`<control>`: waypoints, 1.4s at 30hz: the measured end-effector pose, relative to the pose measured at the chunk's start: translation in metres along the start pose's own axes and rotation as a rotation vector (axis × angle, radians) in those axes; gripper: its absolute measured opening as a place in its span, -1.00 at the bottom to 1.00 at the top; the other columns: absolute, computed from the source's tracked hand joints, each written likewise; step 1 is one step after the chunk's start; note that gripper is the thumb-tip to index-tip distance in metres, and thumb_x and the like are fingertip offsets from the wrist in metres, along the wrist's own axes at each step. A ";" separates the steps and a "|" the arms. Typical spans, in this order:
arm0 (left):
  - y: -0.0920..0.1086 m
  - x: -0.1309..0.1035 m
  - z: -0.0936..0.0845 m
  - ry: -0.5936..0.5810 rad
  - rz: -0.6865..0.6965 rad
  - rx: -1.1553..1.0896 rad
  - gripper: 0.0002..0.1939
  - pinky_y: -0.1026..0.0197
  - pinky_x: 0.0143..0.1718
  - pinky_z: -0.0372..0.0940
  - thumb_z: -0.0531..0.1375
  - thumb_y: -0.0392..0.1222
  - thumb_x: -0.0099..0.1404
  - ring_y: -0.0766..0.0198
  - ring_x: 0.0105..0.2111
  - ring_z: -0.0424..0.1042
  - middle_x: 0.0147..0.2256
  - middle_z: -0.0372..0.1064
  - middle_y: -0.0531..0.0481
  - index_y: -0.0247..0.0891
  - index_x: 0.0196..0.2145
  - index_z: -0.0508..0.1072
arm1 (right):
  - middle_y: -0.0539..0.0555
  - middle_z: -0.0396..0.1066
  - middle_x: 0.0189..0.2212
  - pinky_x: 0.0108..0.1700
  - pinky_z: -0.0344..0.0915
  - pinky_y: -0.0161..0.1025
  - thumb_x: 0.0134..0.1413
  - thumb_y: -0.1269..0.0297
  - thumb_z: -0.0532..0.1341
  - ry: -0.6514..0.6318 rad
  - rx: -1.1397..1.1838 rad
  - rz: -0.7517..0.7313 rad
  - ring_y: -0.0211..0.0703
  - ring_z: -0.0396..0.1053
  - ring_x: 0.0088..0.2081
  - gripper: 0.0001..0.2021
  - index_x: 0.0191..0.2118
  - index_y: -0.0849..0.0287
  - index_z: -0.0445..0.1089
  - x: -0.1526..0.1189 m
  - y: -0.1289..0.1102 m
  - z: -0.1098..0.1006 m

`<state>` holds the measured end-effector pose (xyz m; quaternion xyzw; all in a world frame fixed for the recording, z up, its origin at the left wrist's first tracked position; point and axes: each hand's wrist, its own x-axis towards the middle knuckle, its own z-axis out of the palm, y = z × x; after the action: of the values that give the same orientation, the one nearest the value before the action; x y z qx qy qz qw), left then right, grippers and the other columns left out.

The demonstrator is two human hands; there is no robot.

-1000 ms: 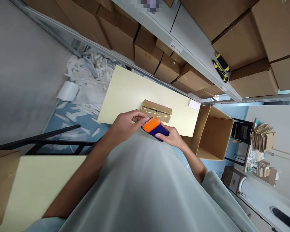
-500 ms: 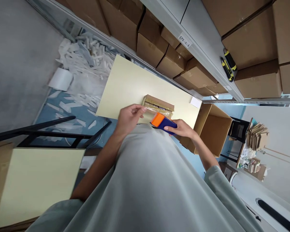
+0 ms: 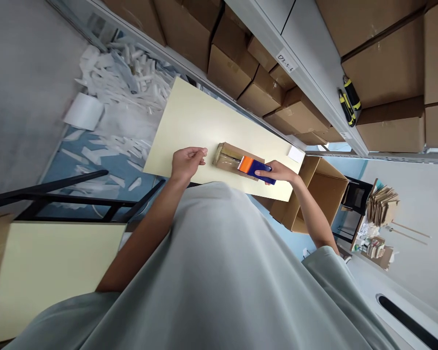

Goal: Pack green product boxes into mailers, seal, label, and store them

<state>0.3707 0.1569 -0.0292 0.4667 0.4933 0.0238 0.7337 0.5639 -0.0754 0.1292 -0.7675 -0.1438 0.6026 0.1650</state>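
Shelving (image 3: pixel 268 31): smooth, grey, stacked with square-edged brown cardboard boxes (image 3: pixel 228 68).
Tabletop (image 3: pixel 200 114): pale yellow, flat, rectangular.
Carton (image 3: pixel 323 194): plain brown cardboard, hollow and open-topped, beyond the tabletop's right end.
Small box (image 3: pixel 224 154): long, narrow cardboard with glossy tape on it, lying on the tabletop between both hands.
Tape dispenser (image 3: pixel 256 170): angular, orange-fronted, dark blue behind, over the small box's right part; contact cannot be told.
Right hand (image 3: pixel 280 172): wrapped around the dispenser's blue end.
Left hand (image 3: pixel 187 163): fingertips pinched together, apart from the small box's left end; whether they grip film cannot be told.
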 end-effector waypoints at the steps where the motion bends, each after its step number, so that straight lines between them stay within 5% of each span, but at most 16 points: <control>1: -0.003 0.003 0.000 0.005 -0.004 0.000 -0.89 0.28 -0.32 0.51 0.38 -0.20 0.26 0.38 -0.51 0.43 -0.35 0.59 -0.03 -0.30 -0.35 0.62 | 0.09 0.60 -0.52 -0.44 0.47 -0.35 0.07 -0.41 0.54 -0.008 0.000 0.005 -0.22 0.56 -0.50 -0.33 -0.34 0.24 0.58 0.006 0.001 -0.001; 13: -0.046 0.043 0.005 0.007 -0.071 -0.007 -0.85 0.25 -0.30 0.52 0.41 -0.19 0.21 0.38 -0.48 0.43 -0.28 0.64 -0.09 -0.34 -0.30 0.66 | 0.04 0.56 -0.56 -0.45 0.45 -0.39 0.07 -0.40 0.55 -0.022 0.014 0.009 -0.26 0.51 -0.52 -0.34 -0.38 0.20 0.51 0.031 0.010 -0.003; 19: -0.064 0.061 0.022 -0.169 -0.166 0.071 -0.77 0.18 -0.22 0.51 0.46 -0.12 0.18 0.31 -0.43 0.45 -0.31 0.64 -0.12 -0.33 -0.28 0.65 | 0.04 0.56 -0.53 -0.47 0.41 -0.38 0.08 -0.43 0.53 -0.029 -0.015 0.030 -0.28 0.47 -0.54 -0.32 -0.37 0.21 0.51 0.034 0.009 -0.001; 25: -0.068 0.072 0.028 -0.225 -0.079 0.201 -0.75 0.15 -0.06 0.52 0.49 -0.04 0.15 0.07 -0.14 0.63 -0.21 0.71 -0.18 -0.25 -0.32 0.65 | 0.07 0.58 -0.53 -0.44 0.42 -0.39 0.06 -0.37 0.57 0.018 -0.059 0.095 -0.29 0.48 -0.52 -0.34 -0.45 0.22 0.50 0.032 0.001 0.004; 36: -0.076 0.064 0.022 -0.218 -0.055 0.215 -0.78 0.09 -0.06 0.61 0.37 -0.17 0.27 0.12 -0.27 0.69 -0.14 0.73 -0.20 -0.32 -0.17 0.72 | 0.04 0.58 -0.55 -0.45 0.41 -0.37 -0.03 -0.36 0.62 0.073 -0.054 0.153 -0.24 0.50 -0.52 -0.34 -0.42 0.21 0.50 0.030 -0.004 0.008; 42: -0.076 0.058 0.019 -0.208 -0.021 0.227 -0.69 -0.02 0.02 0.64 0.29 -0.23 0.36 0.03 -0.17 0.74 -0.05 0.72 -0.25 -0.35 -0.02 0.73 | 0.05 0.59 -0.55 -0.42 0.42 -0.36 0.02 -0.35 0.61 0.021 -0.023 0.121 -0.22 0.51 -0.51 -0.35 -0.40 0.21 0.50 0.030 -0.003 0.007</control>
<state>0.3827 0.1301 -0.1217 0.5415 0.4189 -0.0882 0.7235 0.5638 -0.0595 0.1027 -0.7830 -0.1023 0.6015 0.1212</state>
